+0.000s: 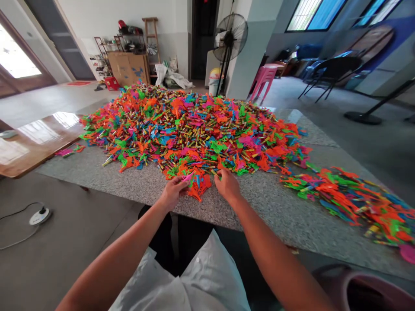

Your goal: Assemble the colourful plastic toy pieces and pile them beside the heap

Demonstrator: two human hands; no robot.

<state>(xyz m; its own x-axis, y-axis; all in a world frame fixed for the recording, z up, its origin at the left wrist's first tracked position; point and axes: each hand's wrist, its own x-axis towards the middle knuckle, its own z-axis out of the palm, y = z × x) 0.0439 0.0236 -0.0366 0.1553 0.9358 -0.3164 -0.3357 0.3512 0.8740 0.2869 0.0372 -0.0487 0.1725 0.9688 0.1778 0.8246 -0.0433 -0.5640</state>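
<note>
A big heap of small bright plastic pieces and thin foil-coloured tubes (194,129) covers the far half of a speckled stone table (129,188). At its near edge my left hand (171,193) is closed, with a flat pink plastic piece (187,177) pinched at the fingertips and a bit of green beside it. My right hand (228,185) is closed against the heap's edge, its fingertips on what looks like a small yellowish tube (214,172). Between the hands lies a small cluster of orange plastic pieces (199,188), several of them pistol-shaped.
A second, longer pile of mixed pieces (343,196) runs along the table's right side. A purplish tub (372,280) stands at lower right. To the left is a shiny wooden tabletop (42,138). A fan (228,41) and pink stools (266,80) stand beyond.
</note>
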